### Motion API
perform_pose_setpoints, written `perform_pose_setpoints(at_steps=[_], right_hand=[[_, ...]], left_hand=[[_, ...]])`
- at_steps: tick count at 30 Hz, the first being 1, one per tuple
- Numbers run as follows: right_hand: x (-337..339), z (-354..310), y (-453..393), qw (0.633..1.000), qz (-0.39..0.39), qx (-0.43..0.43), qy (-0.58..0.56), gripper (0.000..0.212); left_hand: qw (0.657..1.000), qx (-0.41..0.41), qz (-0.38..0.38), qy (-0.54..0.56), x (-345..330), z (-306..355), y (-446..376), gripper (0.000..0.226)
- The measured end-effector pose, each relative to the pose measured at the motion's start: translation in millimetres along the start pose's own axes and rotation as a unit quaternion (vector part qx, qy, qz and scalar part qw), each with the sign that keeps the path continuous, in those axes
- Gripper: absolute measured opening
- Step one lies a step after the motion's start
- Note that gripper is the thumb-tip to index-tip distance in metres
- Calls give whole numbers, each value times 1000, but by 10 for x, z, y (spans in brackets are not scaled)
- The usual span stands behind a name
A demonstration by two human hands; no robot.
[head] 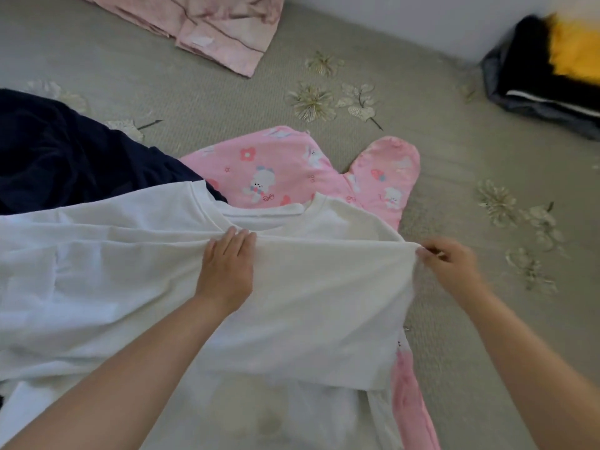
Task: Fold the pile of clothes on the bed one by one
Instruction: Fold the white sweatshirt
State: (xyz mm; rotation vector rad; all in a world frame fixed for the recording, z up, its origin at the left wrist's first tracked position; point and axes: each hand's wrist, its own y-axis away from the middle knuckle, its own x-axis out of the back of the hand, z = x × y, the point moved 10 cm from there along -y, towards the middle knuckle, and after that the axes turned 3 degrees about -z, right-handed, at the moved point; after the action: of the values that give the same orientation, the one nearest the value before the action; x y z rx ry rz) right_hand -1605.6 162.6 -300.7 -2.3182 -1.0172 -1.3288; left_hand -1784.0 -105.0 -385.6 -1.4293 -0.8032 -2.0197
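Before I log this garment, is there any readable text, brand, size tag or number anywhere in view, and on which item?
None can be read.
White T-shirt: no print or label showing; small red marks near its right edge are too small to read.
Pink printed garment: cartoon animals and flowers only, no words.
Folded pink garment: a pale patch, blurred, unreadable.
Dark stack: no text visible.

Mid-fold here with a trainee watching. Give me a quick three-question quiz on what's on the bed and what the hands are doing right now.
1. True or false: the right hand pinches the edge of the white T-shirt.
2. Which garment lies partly under the white T-shirt? A) pink cartoon-print garment B) yellow fabric C) folded pink patterned garment
3. Fill in: the left hand rests on the ____ T-shirt.

Key: 1 true; 2 A; 3 white.
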Motion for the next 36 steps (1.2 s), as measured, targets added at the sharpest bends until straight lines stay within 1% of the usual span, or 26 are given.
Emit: perform_pose_setpoints(at_steps=[1,2,4,5,7,8,10,11,13,14,16,17,18,19,20,21,22,23,24,25,27,31,32,34,35,36], right_hand=[[-52,126,2,999,-13,-30,8,12],[-153,201,14,998,-41,-36,27,14],[-385,276,42,993,-110,-27,29,23],[-446,274,66,991,-132,-31,20,31],[-545,230,45,978,-187,-3,88,43],[-653,199,45,957,-248,21,152,47],[-817,152,82,896,-356,54,261,57],[-848,97,78,873,-378,79,299,61],[-880,-23,45,837,-387,137,362,66],[-906,-51,51,811,-395,159,401,64],[-939,-9,63,753,-415,172,481,46],[-894,13,24,749,-411,161,494,35],[-806,18,-43,776,-393,142,473,28],[-686,39,-149,826,-368,110,412,24],[-542,85,-256,888,-339,62,303,22],[-407,182,-321,939,-308,-5,155,21],[-328,305,-333,956,-280,-84,-4,24],[-316,436,-317,947,-247,-155,-138,28],[-350,546,-280,928,-209,-209,-225,32],[-412,646,-261,913,-170,-249,-275,33],[-528,826,-196,888,-94,-320,-317,31],[-612,942,-167,831,53,-359,-422,14],[-608,979,-152,820,85,-368,-429,16],[-670,1088,-110,804,125,-408,-414,32],[-701,1100,-109,798,135,-418,-412,35],[-701,1065,-128,827,117,-415,-361,33]], left_hand=[[1000,10,4,-3,5,2,-49,50],[1000,5,3,-7,34,43,-82,48],[997,-49,57,-8,175,157,-125,36],[991,-80,106,-14,276,198,-102,29],[985,-121,125,-18,332,230,-42,33],[985,-124,118,-15,362,233,-29,35],[983,-133,129,-3,397,216,-13,37],[980,-137,143,1,410,205,-9,36],[975,-137,174,13,455,177,4,34],[974,-134,181,21,475,158,9,34],[974,-127,186,32,509,138,17,34],[974,-124,186,38,518,133,19,34],[975,-117,184,47,525,119,6,35],[975,-106,185,55,531,97,-12,35],[977,-93,180,60,530,85,-33,36],[979,-82,175,63,515,76,-57,37],[982,-71,164,66,484,68,-85,38],[983,-61,155,71,448,56,-111,40],[985,-51,146,72,421,51,-132,41],[986,-45,144,65,401,53,-156,41],[988,-40,146,38,366,79,-190,38],[989,-22,146,-4,297,34,-252,29],[990,-14,143,-5,283,19,-253,22],[989,-4,147,2,290,8,-252,8],[989,-3,150,9,301,13,-254,5],[988,-5,152,18,317,20,-250,7]])
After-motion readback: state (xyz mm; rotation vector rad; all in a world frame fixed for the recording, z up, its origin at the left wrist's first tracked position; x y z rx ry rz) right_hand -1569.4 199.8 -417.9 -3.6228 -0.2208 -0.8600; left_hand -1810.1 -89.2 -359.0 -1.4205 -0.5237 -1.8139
